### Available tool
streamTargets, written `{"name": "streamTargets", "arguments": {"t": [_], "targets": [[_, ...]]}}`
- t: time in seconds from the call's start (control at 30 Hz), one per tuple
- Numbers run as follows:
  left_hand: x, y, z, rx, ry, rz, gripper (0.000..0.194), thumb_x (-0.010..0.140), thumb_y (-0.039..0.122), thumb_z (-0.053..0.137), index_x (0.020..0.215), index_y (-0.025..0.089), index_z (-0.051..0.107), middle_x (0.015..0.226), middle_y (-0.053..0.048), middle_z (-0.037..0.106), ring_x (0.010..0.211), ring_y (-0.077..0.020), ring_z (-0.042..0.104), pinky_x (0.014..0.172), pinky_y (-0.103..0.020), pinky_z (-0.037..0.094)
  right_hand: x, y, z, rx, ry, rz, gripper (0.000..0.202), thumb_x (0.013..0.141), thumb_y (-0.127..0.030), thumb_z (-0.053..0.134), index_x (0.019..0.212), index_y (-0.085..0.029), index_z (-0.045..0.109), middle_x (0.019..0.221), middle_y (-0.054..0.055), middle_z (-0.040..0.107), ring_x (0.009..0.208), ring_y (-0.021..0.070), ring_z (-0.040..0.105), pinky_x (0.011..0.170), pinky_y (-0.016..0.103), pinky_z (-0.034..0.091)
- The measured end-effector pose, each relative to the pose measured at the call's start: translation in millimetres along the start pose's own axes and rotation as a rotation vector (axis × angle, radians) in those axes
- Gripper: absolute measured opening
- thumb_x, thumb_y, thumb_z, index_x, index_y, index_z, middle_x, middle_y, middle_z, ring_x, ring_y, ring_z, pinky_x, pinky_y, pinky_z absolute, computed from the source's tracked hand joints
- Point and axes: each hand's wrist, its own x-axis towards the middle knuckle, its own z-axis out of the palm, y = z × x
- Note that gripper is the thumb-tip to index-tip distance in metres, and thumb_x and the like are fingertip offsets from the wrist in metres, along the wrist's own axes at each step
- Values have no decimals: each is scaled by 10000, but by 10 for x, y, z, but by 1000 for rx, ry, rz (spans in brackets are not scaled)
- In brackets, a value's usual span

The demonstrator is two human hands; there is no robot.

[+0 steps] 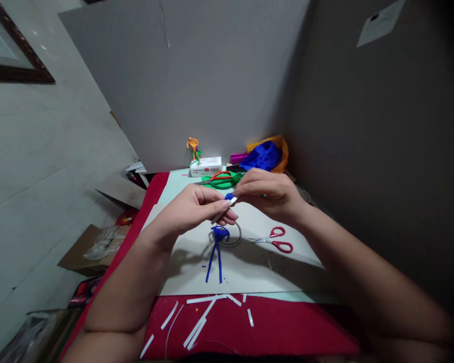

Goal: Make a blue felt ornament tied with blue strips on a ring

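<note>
My left hand point(202, 204) pinches a small blue piece point(229, 196) and a narrow white strip point(233, 200) between thumb and fingers. From the right, my right hand point(268, 189) has its fingertips closed at the same blue piece and strip. Below the hands, a blue stick figure point(219, 234) with two long legs lies on the white board point(181, 282). A wire ring point(239, 237) lies beside its upper part. Red-handled scissors point(274, 239) rest partly open on the board to the right.
Behind the hands are green-and-orange-handled scissors point(221, 180), a white box point(206, 166) with an orange-and-green figure point(193, 146), and blue cloth-like material point(265, 155). White strips point(196, 330) lie on the red tablecloth point(287, 327) in front. Grey panels stand behind and right.
</note>
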Motion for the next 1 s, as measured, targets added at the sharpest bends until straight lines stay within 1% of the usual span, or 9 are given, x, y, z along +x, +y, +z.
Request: {"name": "streamTargets", "arguments": {"t": [0.1,0.2,0.23,0.37,0.47,0.53,0.77,0.87,1.0], "targets": [[-54,81,8,56,28,0,157,830,198,619,764,103,726,703,-67,733,618,-99,663,585,-158,519,-4,-17,30,81,41,58,123,791,-210,661,911,-210,687,834,59,681,793,171,614,690,315,523],[-100,113,22,47,72,14,141,825,184,621,779,109,731,701,-58,733,614,-96,658,589,-159,525,-5,-35,42,172,143,237,269,743,-242,712,1006,-203,670,980,74,653,902,186,612,741,312,537],[-108,107,25,39,93,25,135,823,185,624,788,112,732,714,-58,735,621,-98,660,595,-163,529,-4,-38,41,191,179,308,295,731,-250,723,1016,-199,666,993,73,646,908,186,610,752,313,536],[-97,45,35,34,159,72,137,817,210,636,789,116,732,729,-62,738,642,-112,671,611,-181,540,10,-56,35,338,304,567,233,740,-264,709,950,-169,672,857,46,667,778,153,623,702,295,536],[-70,22,56,89,212,109,141,814,210,636,787,112,734,711,-64,733,640,-115,668,615,-189,539,24,-113,56,464,319,656,207,756,-287,691,919,-159,674,846,49,689,753,146,643,685,284,551],[-60,22,73,139,258,142,137,805,209,643,781,111,736,706,-63,730,641,-119,663,621,-197,539,32,-178,89,442,317,636,203,749,-281,698,912,-162,676,870,51,697,797,158,655,729,296,561],[-50,-12,123,206,405,244,133,780,226,661,820,131,745,719,-53,724,659,-148,662,627,-242,547,30,-383,235,188,319,445,219,772,-184,671,989,-177,649,1070,86,660,977,201,636,875,372,548],[-30,-40,148,230,408,288,139,796,228,642,812,133,742,696,-44,707,659,-149,653,624,-245,546,29,-418,243,128,298,410,174,802,-158,631,974,-185,631,1088,88,640,1016,204,613,855,360,550],[-7,-72,171,260,391,340,154,815,239,624,796,133,734,700,-39,698,667,-147,650,635,-241,543,39,-431,192,85,259,416,130,813,-123,602,927,-186,605,1082,81,619,962,190,612,834,352,533]]}}
